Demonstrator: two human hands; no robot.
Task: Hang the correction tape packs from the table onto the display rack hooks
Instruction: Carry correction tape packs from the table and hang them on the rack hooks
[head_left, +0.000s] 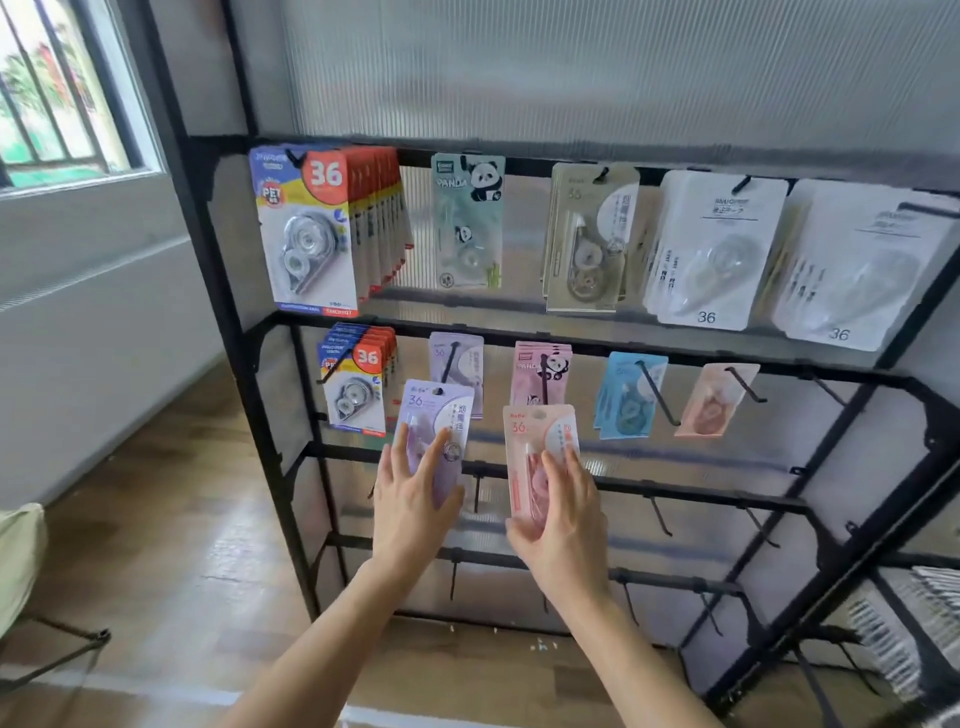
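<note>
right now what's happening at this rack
A person is stocking a display rack with correction tape packs. The left hand holds a purple pack and the right hand holds a pink pack, both raised in front of the second row. Neither pack is on a hook yet. The top row is filled, the second row is partly filled, and the hooks below it are bare.

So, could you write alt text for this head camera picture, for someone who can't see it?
A left hand holds a purple pack and a right hand a pink pack up to a black rack. Other tape packs hang from hooks on its two upper rows.
</note>
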